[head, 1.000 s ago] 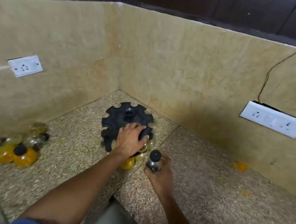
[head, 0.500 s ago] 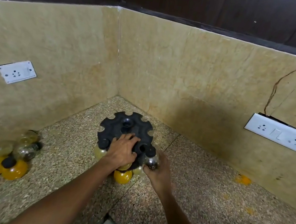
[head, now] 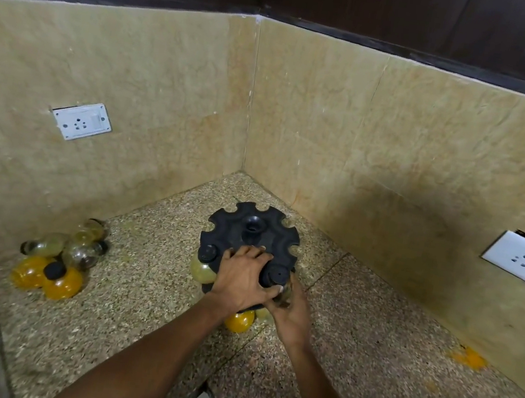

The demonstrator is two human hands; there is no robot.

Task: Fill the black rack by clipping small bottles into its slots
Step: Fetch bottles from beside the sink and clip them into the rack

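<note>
Left hand point(head: 241, 282) atop rack point(head: 250, 236), spare bottles point(head: 58, 257) aside

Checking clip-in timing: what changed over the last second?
The right hand carried the clear bottle from the counter up to the black rack, its cap now at a near-edge slot. The left hand stayed pressing on the rack; the loose bottles at left did not move.

Beige stone walls point(head: 301, 109) meet in a corner above the speckled granite worktop point(head: 382, 370), each wall bearing a white socket point(head: 81, 120), dark panelling point(head: 418, 14) above.
</note>
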